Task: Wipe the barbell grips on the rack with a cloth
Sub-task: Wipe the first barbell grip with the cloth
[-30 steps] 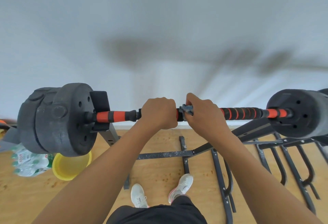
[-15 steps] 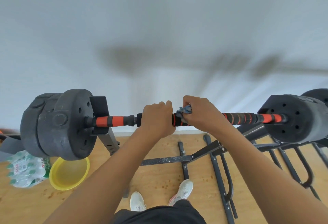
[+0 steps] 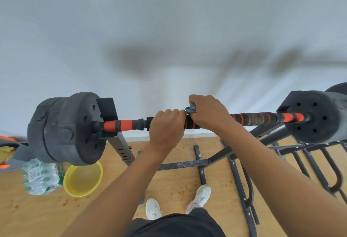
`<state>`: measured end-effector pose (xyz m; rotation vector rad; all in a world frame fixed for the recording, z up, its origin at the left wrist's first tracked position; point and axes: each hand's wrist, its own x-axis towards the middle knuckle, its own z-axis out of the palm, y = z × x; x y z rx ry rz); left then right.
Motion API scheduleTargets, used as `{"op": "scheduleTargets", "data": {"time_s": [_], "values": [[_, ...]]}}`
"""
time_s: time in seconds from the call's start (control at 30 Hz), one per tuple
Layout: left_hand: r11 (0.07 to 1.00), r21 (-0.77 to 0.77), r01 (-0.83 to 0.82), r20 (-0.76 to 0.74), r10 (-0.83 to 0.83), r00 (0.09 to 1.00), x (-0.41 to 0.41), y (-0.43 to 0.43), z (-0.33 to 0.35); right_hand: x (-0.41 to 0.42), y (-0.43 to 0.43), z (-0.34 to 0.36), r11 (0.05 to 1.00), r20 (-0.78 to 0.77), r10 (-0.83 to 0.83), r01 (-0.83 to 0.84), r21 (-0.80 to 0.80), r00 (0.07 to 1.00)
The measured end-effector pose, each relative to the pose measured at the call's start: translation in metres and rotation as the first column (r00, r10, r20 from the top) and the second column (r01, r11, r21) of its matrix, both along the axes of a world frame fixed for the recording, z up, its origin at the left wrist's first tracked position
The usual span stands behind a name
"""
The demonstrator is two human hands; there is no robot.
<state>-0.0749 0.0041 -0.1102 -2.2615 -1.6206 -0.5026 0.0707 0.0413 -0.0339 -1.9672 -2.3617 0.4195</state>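
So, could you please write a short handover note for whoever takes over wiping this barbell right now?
Left hand: grips the barbell bar near its middle, steadying it.
Right hand: holds the blue-grey cloth wrapped against the bar beside the left hand.
The barbell rests on the rack, weight plates on both ends.
Done: cannot tell which sections are already wiped.
Left: probably the striped foam grip to the right and the orange grip to the left.

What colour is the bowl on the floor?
Yellow: the bowl shows clearly in the head view.
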Motion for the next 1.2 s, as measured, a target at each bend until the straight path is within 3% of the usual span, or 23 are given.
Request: {"op": "scheduleTargets", "data": {"time_s": [0.07, 0.17, 0.23, 0.33, 0.37, 0.47, 0.53, 0.6, 0.67, 0.7, 0.8, 0.87, 0.97, 1.0, 1.03, 1.07, 1.2], "values": [[0.996, -0.088, -0.009, 0.002, 0.009, 1.000, 0.005, 0.001, 0.009, 0.003, -0.001, 0.002, 0.999, -0.062, -0.020, 0.018, -0.041, 0.998], [0.898, -0.441, 0.011, -0.013, -0.019, 1.000, 0.003, 0.013, 0.038, 0.008, -0.003, 0.009, 0.992, -0.140, -0.022, 0.004, -0.126, 0.990], [0.736, -0.677, 0.023, -0.029, -0.058, 0.998, -0.003, 0.033, 0.058, 0.009, -0.004, 0.014, 0.988, -0.122, -0.002, -0.017, -0.151, 0.993], [0.389, -0.920, 0.059, 0.066, 0.005, 0.998, -0.003, 0.044, 0.066, 0.008, -0.003, 0.010, 0.991, -0.064, 0.012, -0.020, -0.134, 0.998], [0.389, -0.919, 0.058, 0.068, 0.013, 0.998, -0.002, 0.042, 0.061, 0.007, -0.003, 0.008, 0.993, -0.045, 0.008, -0.014, -0.120, 0.999], [0.675, -0.738, -0.003, -0.026, -0.023, 0.999, 0.000, 0.027, 0.046, 0.003, 0.000, -0.002, 0.996, -0.011, 0.010, -0.011, -0.094, 1.000], [0.886, -0.464, -0.007, -0.093, -0.040, 0.995, 0.000, 0.014, 0.027, 0.001, 0.003, -0.001, 0.995, 0.012, 0.020, -0.019, -0.103, 1.000], [0.983, -0.182, 0.021, -0.134, -0.046, 0.990, -0.003, 0.004, 0.007, 0.001, 0.006, 0.003, 0.993, 0.008, 0.024, -0.023, -0.116, 1.000], [0.998, -0.043, 0.040, -0.084, -0.044, 0.995, -0.002, 0.003, -0.002, 0.001, 0.007, 0.005, 0.994, 0.003, 0.024, -0.023, -0.110, 1.000], [0.997, -0.061, 0.037, -0.041, -0.039, 0.998, 0.000, 0.002, -0.001, 0.001, 0.007, 0.005, 0.994, 0.017, 0.031, -0.029, -0.103, 0.999], [0.928, -0.361, 0.086, -0.012, -0.097, 0.995, -0.003, 0.010, 0.023, 0.001, 0.005, 0.005, 0.996, 0.050, 0.051, -0.048, -0.070, 0.997], [0.732, -0.644, 0.224, 0.093, -0.216, 0.972, -0.017, 0.023, 0.045, 0.001, 0.004, 0.005, 0.994, 0.082, 0.083, -0.076, -0.080, 0.993], [0.349, -0.882, 0.315, 0.311, -0.069, 0.948, -0.030, 0.043, 0.061, 0.004, 0.005, 0.006, 0.988, 0.079, 0.102, -0.092, -0.121, 0.992], [0.288, -0.908, 0.306, 0.311, -0.027, 0.950, -0.028, 0.044, 0.060, 0.005, 0.006, 0.005, 0.987, 0.069, 0.101, -0.091, -0.131, 0.992], [0.306, -0.912, 0.275, 0.278, -0.035, 0.960, -0.024, 0.044, 0.058, 0.005, 0.007, 0.005, 0.986, 0.065, 0.099, -0.089, -0.138, 0.993], [0.389, -0.891, 0.234, 0.222, -0.076, 0.972, -0.021, 0.041, 0.056, 0.004, 0.008, 0.004, 0.985, 0.063, 0.099, -0.090, -0.145, 0.993], [0.802, -0.586, 0.116, -0.046, -0.176, 0.983, -0.019, 0.022, 0.036, -0.001, 0.012, 0.004, 0.979, 0.041, 0.101, -0.092, -0.181, 0.994]]}}
